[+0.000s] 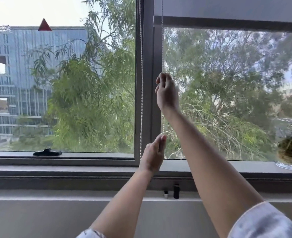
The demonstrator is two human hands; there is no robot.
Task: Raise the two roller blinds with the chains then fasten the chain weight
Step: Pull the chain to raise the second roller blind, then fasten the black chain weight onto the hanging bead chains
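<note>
A grey roller blind (227, 7) hangs over the right window pane, its bottom bar (227, 21) near the top of the glass. No blind shows over the left pane. A white bead chain (162, 45) runs down beside the central frame. My right hand (166, 91) is shut on this chain at mid height. My left hand (153, 154) pinches the same chain lower down, close to the sill. A second white chain (141, 83) hangs free along the left side of the central frame. Two small dark chain weights (176, 191) sit below the sill.
The grey window sill (73, 169) runs across the view. A black handle-like object (47, 152) lies on the left ledge. A glass vase with a plant (287, 153) stands at the far right of the sill. The wall below is plain grey.
</note>
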